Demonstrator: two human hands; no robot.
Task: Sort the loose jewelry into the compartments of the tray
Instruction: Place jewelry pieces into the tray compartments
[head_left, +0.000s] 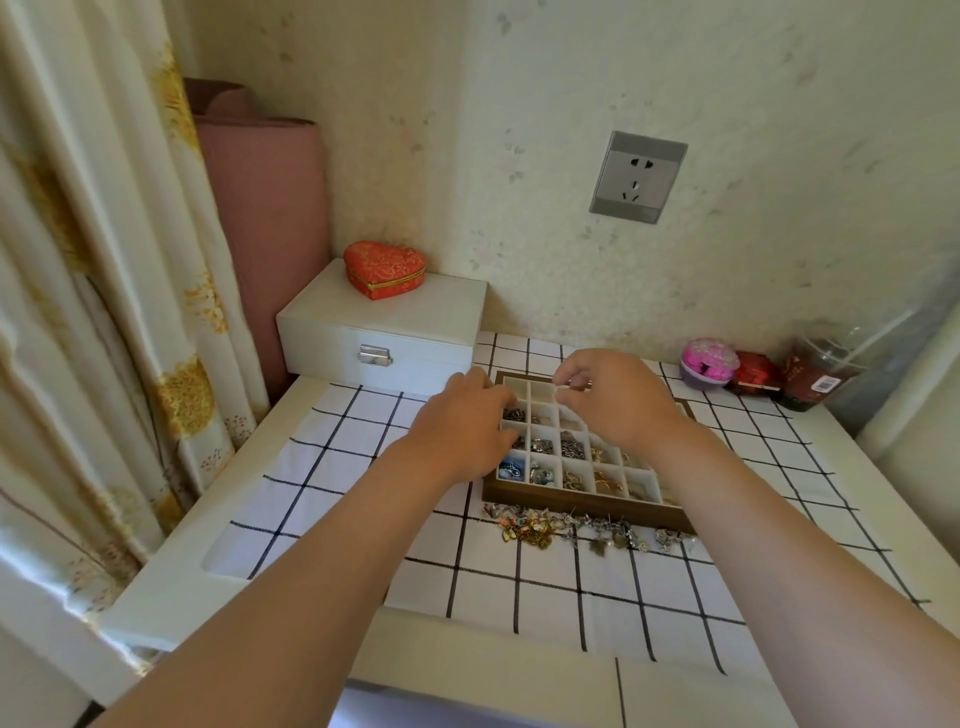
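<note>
I'd lower the right hand (613, 395), whose thumb and forefinger pinch a small piece (563, 387) too tiny to name, right down over a far-row cell before letting go, so it can't hop next door. The left hand (462, 421) rests at the left rim of the tray (587, 505); its fingers are hidden, so I cannot tell their grip. The loose jewelry (571, 530), a gold-and-silver tangle, lies along the tray's near edge, mid-tabletop.

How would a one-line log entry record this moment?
left hand over tray | right hand pinches small piece above tray | loose jewelry heaped before tray
</note>
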